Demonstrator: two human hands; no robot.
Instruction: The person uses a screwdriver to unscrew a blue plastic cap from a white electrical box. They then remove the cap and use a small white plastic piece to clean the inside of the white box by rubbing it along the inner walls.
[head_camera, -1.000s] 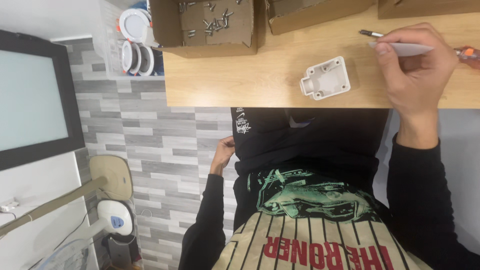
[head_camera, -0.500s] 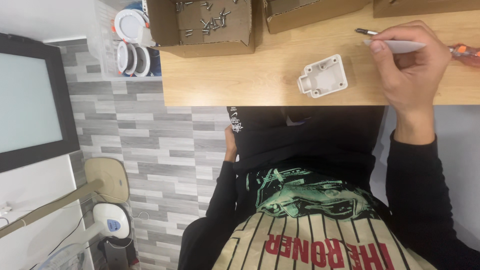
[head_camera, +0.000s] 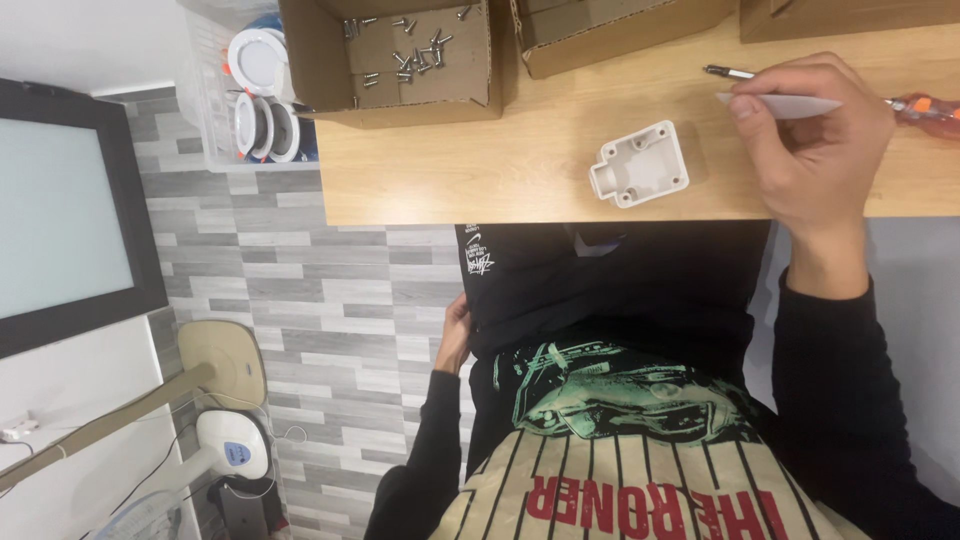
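- The left hand (head_camera: 455, 335) is hanging below the worktop edge, resting against the dark trousers at the person's lap; its fingers are mostly hidden, so whether the grip is spread or closed cannot be told.
- The right hand (head_camera: 805, 140) is lying on the wooden worktop (head_camera: 480, 165), its grip pinching a flat white strip (head_camera: 790, 104) between thumb and fingers.
- A screwdriver (head_camera: 900, 100) is lying under the same hand, its metal tip pointing out to the left of the fingers and its orange handle showing at the right edge of the view; whether the fingers are also clamping it cannot be told.
- A small white plastic housing (head_camera: 640, 163), with screw holes at its corners, is sitting open side up on the worktop just left of the right hand, apart from it.
- Farther back, an open cardboard box (head_camera: 330, 70) is holding loose screws (head_camera: 415, 55).
- A second cardboard box (head_camera: 610, 35) is standing beside it to the right.
- At the worktop's far left, white round fittings (head_camera: 262, 90) are sitting in a clear container.
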